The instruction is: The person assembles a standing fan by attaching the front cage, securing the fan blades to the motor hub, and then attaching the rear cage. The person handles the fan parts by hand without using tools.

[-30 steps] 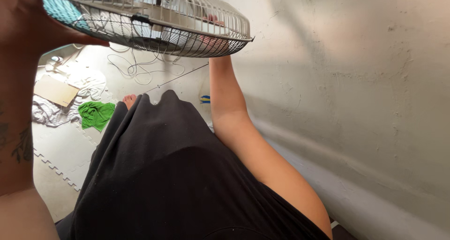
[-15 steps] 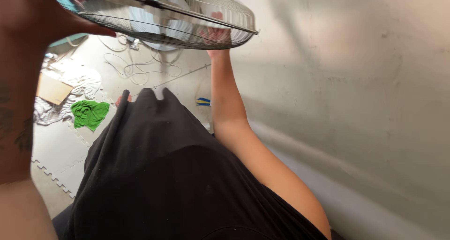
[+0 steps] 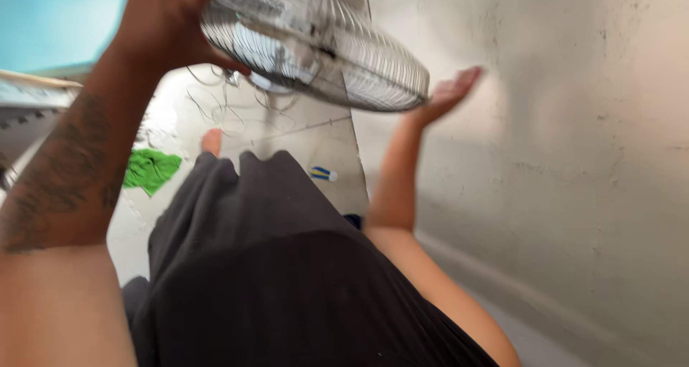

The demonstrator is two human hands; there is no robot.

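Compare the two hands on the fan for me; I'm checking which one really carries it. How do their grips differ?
The left hand wraps over the fan cage at its left rim, fingers curled on the wire; the right hand is open, palm up, at the cage's right edge. The left hand sits higher in view, the right hand lower, close to the wall. Both are raised at the fan's rim.

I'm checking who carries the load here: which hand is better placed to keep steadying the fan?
Probably the left hand: it grips the fan's wire cage. The right hand is open, palm up at the rim.
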